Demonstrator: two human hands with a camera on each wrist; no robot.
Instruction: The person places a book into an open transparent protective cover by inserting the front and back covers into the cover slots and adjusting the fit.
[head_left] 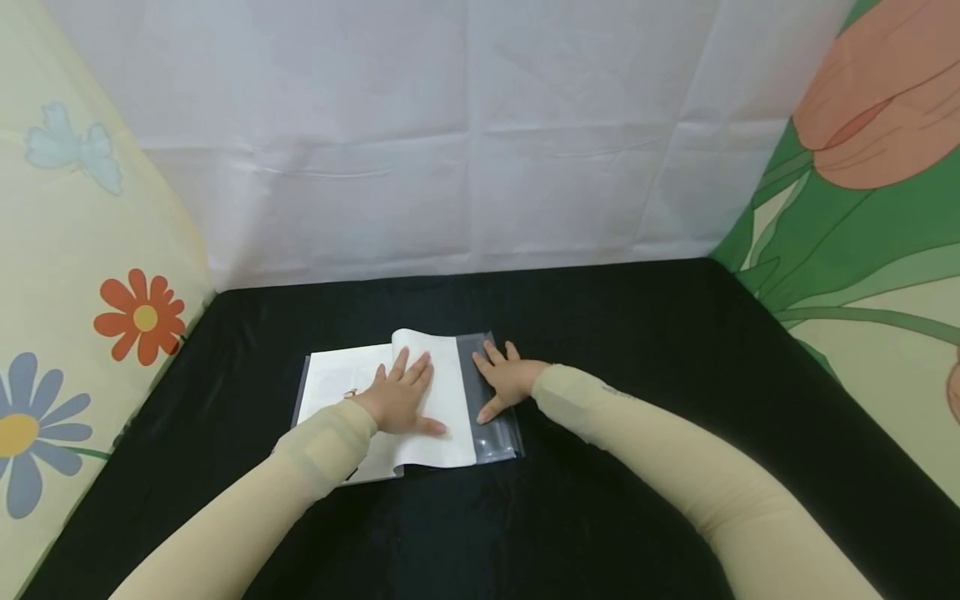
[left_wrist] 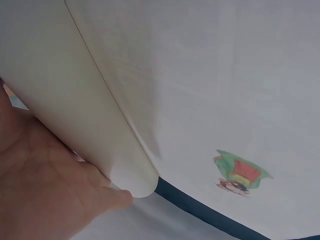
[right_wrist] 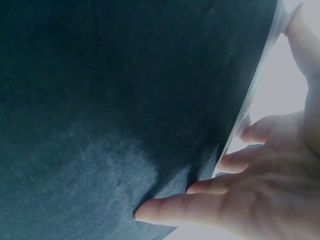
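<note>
Both hands lie flat, fingers spread: left [head_left: 401,398] on the book [head_left: 435,433], right [head_left: 504,382] on its clear cover [head_left: 491,433].

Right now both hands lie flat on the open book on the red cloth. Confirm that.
Not quite: the cloth is black, not red, as the head view shows. The left hand lies flat on the open book; the right hand lies flat on its clear cover.

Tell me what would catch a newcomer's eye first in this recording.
An open white book lies mid-table on the black cloth, inside a clear plastic cover that sticks out at its right edge. The left hand presses flat on the right page, and the right hand rests flat on the cover. Bright flower-print fabric walls the scene on both sides.
</note>
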